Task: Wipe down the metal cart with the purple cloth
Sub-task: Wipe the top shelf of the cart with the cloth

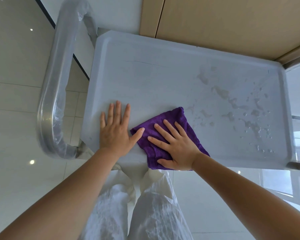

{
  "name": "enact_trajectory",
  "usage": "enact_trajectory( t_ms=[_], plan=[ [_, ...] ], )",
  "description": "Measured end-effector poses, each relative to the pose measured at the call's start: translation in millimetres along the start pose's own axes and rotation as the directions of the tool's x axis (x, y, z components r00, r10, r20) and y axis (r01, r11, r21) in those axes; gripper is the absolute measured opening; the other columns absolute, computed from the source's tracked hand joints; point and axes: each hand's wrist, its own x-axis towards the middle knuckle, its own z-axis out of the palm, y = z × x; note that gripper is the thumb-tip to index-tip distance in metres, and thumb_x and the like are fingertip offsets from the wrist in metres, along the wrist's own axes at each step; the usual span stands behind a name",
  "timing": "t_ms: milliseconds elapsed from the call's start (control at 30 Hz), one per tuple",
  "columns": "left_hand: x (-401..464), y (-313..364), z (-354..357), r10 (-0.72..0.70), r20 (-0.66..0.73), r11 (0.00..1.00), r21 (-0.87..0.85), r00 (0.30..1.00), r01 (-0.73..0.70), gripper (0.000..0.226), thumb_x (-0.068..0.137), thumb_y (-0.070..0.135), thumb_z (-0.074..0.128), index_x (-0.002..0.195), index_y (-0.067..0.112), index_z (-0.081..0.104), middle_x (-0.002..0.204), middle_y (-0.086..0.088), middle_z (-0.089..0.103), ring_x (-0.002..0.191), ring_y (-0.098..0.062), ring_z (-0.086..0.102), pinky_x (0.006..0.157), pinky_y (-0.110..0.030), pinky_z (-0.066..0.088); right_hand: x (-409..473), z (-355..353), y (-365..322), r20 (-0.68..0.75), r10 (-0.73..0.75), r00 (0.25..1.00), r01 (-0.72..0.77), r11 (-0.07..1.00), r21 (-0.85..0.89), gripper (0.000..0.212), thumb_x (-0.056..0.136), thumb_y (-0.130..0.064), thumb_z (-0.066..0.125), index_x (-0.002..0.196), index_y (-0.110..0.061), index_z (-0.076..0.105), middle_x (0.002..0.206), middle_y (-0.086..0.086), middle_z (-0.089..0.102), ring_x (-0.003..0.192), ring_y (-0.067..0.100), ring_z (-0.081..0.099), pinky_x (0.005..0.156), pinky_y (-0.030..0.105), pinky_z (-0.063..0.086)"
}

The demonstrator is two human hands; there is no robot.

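- The right hand (177, 146) lies palm-down with its 4 fingers straight and fanned, pointing up and to the left, the thumb stretched out along the near edge. Nothing is curled or pinched; the whole hand presses flat on the purple cloth (168, 134).
- The purple cloth is spread on the top tray of the metal cart (163, 80), at its near edge, with 1 corner pointing toward the far side and its near hem hanging slightly over the rim.
- The left hand (115, 130) is also flat and palm-down, fingers straight and close together, pointing away from the person. It rests on the bare tray surface just left of the cloth, and the tip of its spread thumb touches the cloth's left corner.
- Both wrists are roughly straight, and both bare forearms run down and outward to the bottom corners of the view.
- Water drops and streaks (241, 110) cover the right part of the tray, beyond the cloth.
- The cart's handle (54, 94), a bent metal tube under clear plastic wrap, stands at the left end.
- The cart stands on a glossy tiled floor (12, 84), against a beige panel (232, 19) on its far side.
- White trousers (145, 213) show between the arms.
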Motion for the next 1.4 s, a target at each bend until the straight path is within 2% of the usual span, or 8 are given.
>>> enact_trajectory(
  t_ms=[300,533,600,700,833,900,1200,1400],
  plan=[
    [-1,-2,2,-0.021,-0.001,0.999,0.034,1.000,0.021,0.090,0.081,0.066,0.023,0.148,0.005,0.018,0.154,-0.017,0.019,0.142,-0.032,0.016,0.111,-0.052,0.013,-3,1,42,0.033,-0.319,0.947,0.321,0.945,-0.059,0.073,0.081,-0.068,0.034,0.146,-0.036,0.023,0.155,0.004,0.021,0.142,0.034,0.010,0.112,0.053,0.005],
    [-1,26,4,-0.092,0.008,0.996,0.016,0.996,0.092,0.087,0.083,0.061,0.020,0.147,0.002,0.016,0.152,-0.025,0.017,0.142,-0.038,0.014,0.110,-0.056,0.010,0,1,52,-0.025,-0.399,0.916,0.396,0.914,-0.093,0.075,0.080,-0.069,0.034,0.145,-0.033,0.026,0.154,0.005,0.021,0.141,0.035,0.015,0.111,0.054,0.008],
    [-1,43,7,-0.006,-0.037,1.000,0.019,0.999,0.007,0.075,0.088,0.050,0.026,0.144,-0.001,0.025,0.148,-0.026,0.028,0.137,-0.041,0.027,0.107,-0.057,0.017,-8,0,43,-0.182,-0.256,0.949,0.263,0.965,0.014,0.071,0.082,-0.064,0.038,0.143,-0.027,0.032,0.151,0.008,0.023,0.140,0.033,0.021,0.112,0.054,0.015],
    [-4,59,12,0.052,-0.124,0.999,0.013,0.991,-0.051,0.060,0.091,0.035,0.029,0.138,-0.003,0.032,0.142,-0.026,0.038,0.132,-0.041,0.036,0.102,-0.057,0.021,-20,-4,5,-0.407,0.302,0.862,-0.151,0.919,0.364,0.057,0.085,-0.045,0.049,0.133,-0.015,0.042,0.142,0.016,0.039,0.135,0.033,0.031,0.107,0.053,0.030],
    [-5,67,19,0.057,-0.139,0.998,-0.016,0.989,-0.060,0.055,0.090,0.027,0.031,0.136,-0.003,0.034,0.140,-0.025,0.042,0.130,-0.040,0.039,0.101,-0.057,0.021,2,-6,-54,-0.140,0.734,0.665,-0.575,0.622,0.532,0.065,0.082,-0.050,0.043,0.141,-0.024,0.033,0.149,0.019,0.031,0.140,0.034,0.018,0.111,0.050,0.019],
    [-2,65,18,0.072,-0.143,0.997,-0.004,0.987,-0.074,0.054,0.089,0.027,0.033,0.135,-0.002,0.034,0.138,-0.024,0.045,0.129,-0.039,0.041,0.101,-0.056,0.021,9,-2,-57,-0.063,0.765,0.641,-0.646,0.582,0.495,0.067,0.083,-0.058,0.036,0.143,-0.028,0.033,0.151,0.017,0.029,0.141,0.035,0.016,0.110,0.052,0.016],
    [20,72,5,0.232,-0.107,0.961,-0.125,0.967,-0.245,0.060,0.078,0.018,0.031,0.134,0.002,0.047,0.143,-0.019,0.041,0.135,-0.036,0.031,0.107,-0.051,0.015,-13,10,-35,-0.089,0.630,0.772,-0.586,0.758,0.285,0.066,0.085,-0.058,0.036,0.144,-0.029,0.032,0.151,0.011,0.030,0.140,0.031,0.018,0.111,0.046,0.009],
    [36,69,3,0.205,-0.101,0.897,-0.378,0.974,-0.228,0.070,0.076,0.030,0.026,0.139,0.003,0.041,0.150,-0.012,0.030,0.138,-0.013,0.012,0.114,-0.032,0.001,-34,11,-12,-0.068,0.470,0.880,-0.444,0.865,0.234,0.066,0.084,-0.052,0.039,0.146,-0.033,0.027,0.153,0.007,0.023,0.141,0.031,0.013,0.112,0.046,0.002]
  ],
)
